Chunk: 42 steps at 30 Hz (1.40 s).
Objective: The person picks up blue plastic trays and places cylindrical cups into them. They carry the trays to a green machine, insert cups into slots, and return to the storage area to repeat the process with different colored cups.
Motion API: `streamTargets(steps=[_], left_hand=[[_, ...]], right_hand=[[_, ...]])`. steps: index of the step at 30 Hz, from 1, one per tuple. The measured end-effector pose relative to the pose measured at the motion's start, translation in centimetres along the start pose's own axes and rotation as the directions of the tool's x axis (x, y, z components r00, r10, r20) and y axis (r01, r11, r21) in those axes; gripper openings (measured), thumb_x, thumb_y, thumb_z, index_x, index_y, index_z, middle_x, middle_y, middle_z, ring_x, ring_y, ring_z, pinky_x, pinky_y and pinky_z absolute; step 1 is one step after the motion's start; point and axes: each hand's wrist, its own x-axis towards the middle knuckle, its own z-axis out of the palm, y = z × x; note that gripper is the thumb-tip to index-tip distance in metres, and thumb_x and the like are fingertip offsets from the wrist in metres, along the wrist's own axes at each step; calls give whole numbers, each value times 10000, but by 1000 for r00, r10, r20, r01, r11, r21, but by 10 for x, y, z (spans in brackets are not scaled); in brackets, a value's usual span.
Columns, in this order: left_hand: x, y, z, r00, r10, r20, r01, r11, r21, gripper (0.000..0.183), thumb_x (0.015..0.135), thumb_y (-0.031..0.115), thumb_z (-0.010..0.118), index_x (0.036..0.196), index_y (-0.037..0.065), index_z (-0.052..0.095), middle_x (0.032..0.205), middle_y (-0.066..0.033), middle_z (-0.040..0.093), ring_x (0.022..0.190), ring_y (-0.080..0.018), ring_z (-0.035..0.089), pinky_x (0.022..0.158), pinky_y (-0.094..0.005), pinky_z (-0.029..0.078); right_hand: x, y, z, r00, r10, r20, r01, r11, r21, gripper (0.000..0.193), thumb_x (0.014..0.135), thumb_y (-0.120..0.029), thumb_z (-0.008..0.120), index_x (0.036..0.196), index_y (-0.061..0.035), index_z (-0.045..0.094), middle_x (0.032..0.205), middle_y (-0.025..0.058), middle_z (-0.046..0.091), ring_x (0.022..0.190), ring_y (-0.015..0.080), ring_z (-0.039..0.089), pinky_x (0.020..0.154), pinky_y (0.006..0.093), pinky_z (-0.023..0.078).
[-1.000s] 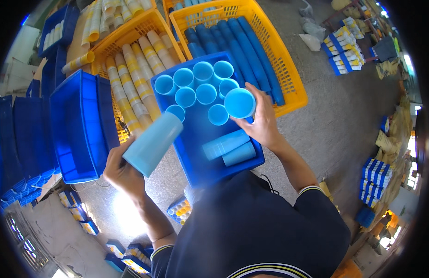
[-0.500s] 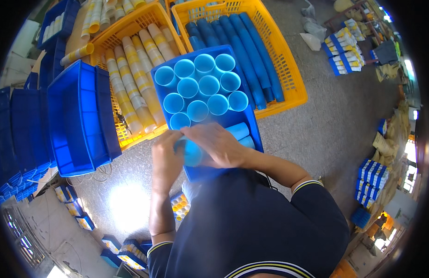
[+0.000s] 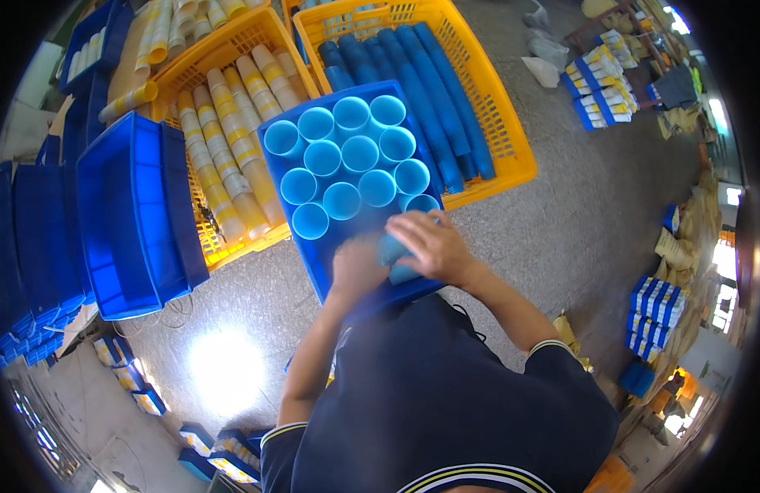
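A blue plastic bin (image 3: 283, 177) in front of me holds several light-blue tubes (image 3: 341, 201), standing upright with their round ends up. At the bin's right side, my right hand (image 3: 433, 249) has its fingers curled over a light-blue tube (image 3: 390, 250). Just beyond those fingers another upright tube (image 3: 421, 203) shows its rim, partly hidden by the hand. Below the held one, part of a further light-blue tube (image 3: 403, 274) shows beside my palm. My left hand (image 3: 359, 267) is close by on the left, over the bin's near part; motion smears its fingers.
Behind the bin, a yellow crate (image 3: 515, 160) holds long dark-blue tubes. Another yellow crate (image 3: 224, 256) has yellow-and-white tubes. Blue bins (image 3: 121, 218) stand at the left. Stacked blue-and-white packs (image 3: 655, 308) lie along the right side of the grey floor (image 3: 552, 238).
Both hands have moved right across the bin from its near left part. Another tube rim now shows upright at the right, by my right hand. The bin sits slightly further left in view.
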Motion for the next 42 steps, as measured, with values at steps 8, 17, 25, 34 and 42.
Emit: streamTargets(steps=[8,17,25,34,42], left_hand=[[-66,-26,-104,991,50,122,61,646,-761,454,815,167,722,1247,37,670,1061,-149,736,912,-187,699,809,-331,551],[-86,2,-100,973,-164,-160,21,761,-649,229,783,-46,715,1009,-11,724,886,-79,737,809,-106,675,734,-248,539],[-103,-24,-129,831,-435,-347,211,824,-526,317,681,-115,703,974,7,706,882,-96,726,826,-185,701,745,-310,561],[-47,-34,-57,828,-162,-536,113,986,-124,188,756,-95,595,900,18,637,821,-232,679,758,-414,674,683,-469,521],[-36,-5,-73,779,-10,-627,-98,986,-138,227,735,-140,577,901,3,638,820,-204,652,753,-388,654,708,-435,517]], right_hand=[[27,-50,8,1000,-5,-7,7,964,265,829,632,-225,872,1347,-22,503,1261,144,595,1146,289,566,924,432,417],[27,-79,-27,998,-5,-63,14,990,141,788,612,-196,868,1305,-35,530,1227,135,611,1120,289,576,892,434,421],[9,-32,-58,935,328,-135,-324,945,50,705,726,-184,825,1327,-16,494,1240,167,593,1124,321,588,947,466,426],[19,-15,20,990,58,-125,-63,997,-41,625,794,-110,762,1358,-37,504,1331,183,558,1232,324,545,995,433,407],[19,-5,39,999,-42,-5,40,967,-251,67,776,-105,637,818,-95,586,798,71,606,812,227,591,809,388,411]])
